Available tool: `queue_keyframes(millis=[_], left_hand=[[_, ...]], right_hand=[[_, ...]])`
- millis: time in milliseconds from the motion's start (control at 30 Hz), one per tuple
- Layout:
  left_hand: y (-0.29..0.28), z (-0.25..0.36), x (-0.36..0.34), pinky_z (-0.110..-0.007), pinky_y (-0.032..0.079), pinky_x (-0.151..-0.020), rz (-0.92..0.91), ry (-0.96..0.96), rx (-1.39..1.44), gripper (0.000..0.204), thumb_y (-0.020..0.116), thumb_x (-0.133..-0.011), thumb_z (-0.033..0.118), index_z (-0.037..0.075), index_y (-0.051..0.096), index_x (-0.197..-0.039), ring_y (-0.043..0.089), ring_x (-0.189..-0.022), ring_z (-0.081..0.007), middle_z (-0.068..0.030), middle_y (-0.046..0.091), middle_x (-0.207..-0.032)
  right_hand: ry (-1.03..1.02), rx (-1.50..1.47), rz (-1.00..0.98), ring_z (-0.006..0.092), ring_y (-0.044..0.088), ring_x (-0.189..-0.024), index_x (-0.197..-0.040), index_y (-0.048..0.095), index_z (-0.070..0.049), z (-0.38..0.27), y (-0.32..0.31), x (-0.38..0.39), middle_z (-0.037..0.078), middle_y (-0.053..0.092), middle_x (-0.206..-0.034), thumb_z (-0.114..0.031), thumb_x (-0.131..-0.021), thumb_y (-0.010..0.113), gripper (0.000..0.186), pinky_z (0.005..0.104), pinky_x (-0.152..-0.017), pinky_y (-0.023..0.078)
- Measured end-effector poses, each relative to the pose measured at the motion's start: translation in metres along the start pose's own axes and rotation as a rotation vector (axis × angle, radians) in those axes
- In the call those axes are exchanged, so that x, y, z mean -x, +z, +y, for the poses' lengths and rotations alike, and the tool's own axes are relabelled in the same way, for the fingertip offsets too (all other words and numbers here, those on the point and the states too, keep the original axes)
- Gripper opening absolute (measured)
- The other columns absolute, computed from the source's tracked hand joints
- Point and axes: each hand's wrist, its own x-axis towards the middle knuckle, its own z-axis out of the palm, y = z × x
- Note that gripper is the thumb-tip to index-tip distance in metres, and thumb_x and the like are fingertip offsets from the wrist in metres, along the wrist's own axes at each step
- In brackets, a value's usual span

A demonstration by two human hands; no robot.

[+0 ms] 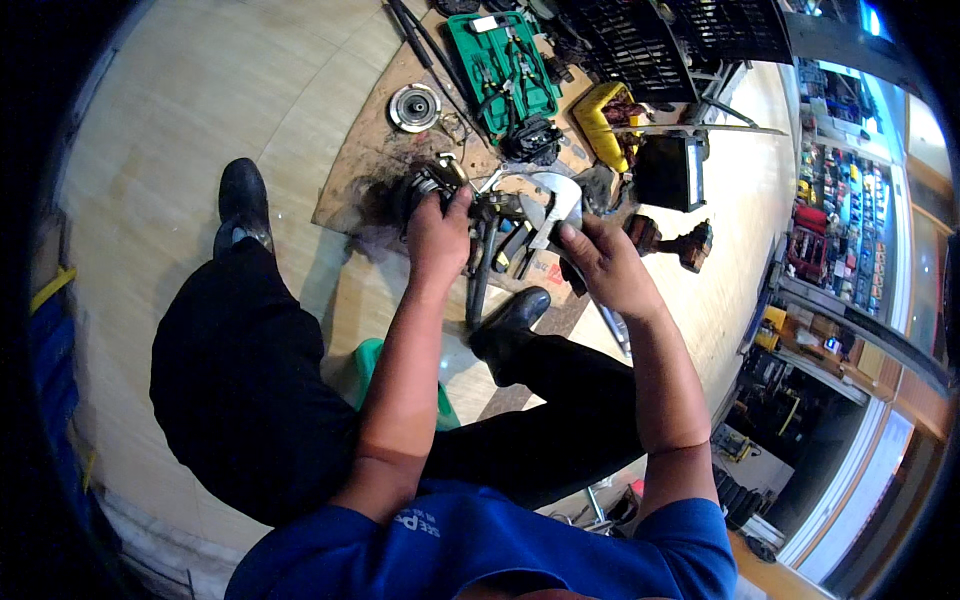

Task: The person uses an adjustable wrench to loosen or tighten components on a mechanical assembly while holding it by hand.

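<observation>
My left hand [440,235] is closed round a dark, greasy metal part [428,185] with a ringed end; the fingers partly hide it. To its right, my right hand [608,262] grips a large silver adjustable wrench [562,195] close behind its head. The wrench's wide jaws lie over a cluster of dark metal parts, and I cannot tell whether they touch them. A dark bar [482,270] slants down between my hands. Beyond my left hand lies a round metal disc-like part [414,107] on a stained brown board [352,165].
An open green tool case [502,62] with several pliers lies at the far side, beside a yellow container [598,125]. Black crates [640,45] stand far right. A dark cordless power tool [688,245] rests right of my right hand. A green stool [367,365] shows beneath me.
</observation>
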Motion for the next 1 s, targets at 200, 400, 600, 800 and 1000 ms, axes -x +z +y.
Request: queue_keyframes(millis=[200, 400, 600, 800, 1000], left_hand=[[-0.002, 0.002, 0.0, -0.045, 0.048, -0.081, -0.029, 0.018, 0.071, 0.034, 0.062, -0.093, 0.03, -0.004, 0.065, -0.102, 0.064, -0.092, -0.0412, -0.0249, 0.067, -0.095], [-0.002, -0.002, -0.002, -0.046, 0.048, -0.081, -0.02, 0.017, 0.011, 0.036, 0.062, -0.093, 0.03, -0.005, 0.064, -0.102, 0.064, -0.092, -0.0431, -0.0263, 0.067, -0.094], [-0.002, -0.003, -0.001, -0.046, 0.048, -0.079, -0.008, 0.037, 0.017, 0.037, 0.062, -0.093, 0.032, -0.005, 0.064, -0.1, 0.064, -0.091, -0.0439, -0.0268, 0.067, -0.093], [-0.004, 0.001, -0.001, -0.047, 0.048, -0.078, -0.021, 0.046, 0.022, 0.038, 0.062, -0.093, 0.033, -0.005, 0.064, -0.1, 0.063, -0.09, -0.0443, -0.0267, 0.067, -0.092], [-0.002, 0.002, -0.001, -0.047, 0.048, -0.078, -0.014, 0.032, 0.01, 0.037, 0.062, -0.093, 0.032, -0.005, 0.064, -0.099, 0.063, -0.09, -0.0447, -0.0268, 0.067, -0.092]], right_hand=[[-0.037, 0.242, -0.174, 0.0075, 0.051, -0.052, -0.093, 0.06, -0.001, 0.007, -0.011, -0.014, -0.001, 0.056, -0.066, -0.034, -0.101, 0.054, 0.034, 0.0241, -0.046, 0.042], [-0.075, 0.302, -0.204, 0.0081, 0.051, -0.051, -0.089, 0.059, -0.002, 0.007, -0.006, -0.021, 0.0, 0.056, -0.064, -0.033, -0.1, 0.054, 0.034, 0.0258, -0.046, 0.041], [-0.132, 0.376, -0.207, 0.0098, 0.049, -0.054, -0.09, 0.059, 0.001, 0.001, -0.006, -0.025, 0.003, 0.054, -0.062, -0.031, -0.099, 0.057, 0.033, 0.0292, -0.051, 0.041], [-0.14, 0.377, -0.224, 0.0112, 0.047, -0.058, -0.092, 0.06, 0.002, 0.002, -0.008, -0.03, 0.004, 0.053, -0.063, -0.031, -0.099, 0.058, 0.034, 0.0324, -0.055, 0.042], [-0.196, 0.428, -0.226, 0.0134, 0.048, -0.061, -0.093, 0.059, 0.003, 0.003, -0.01, -0.033, 0.007, 0.053, -0.064, -0.031, -0.099, 0.057, 0.034, 0.0348, -0.058, 0.043]])
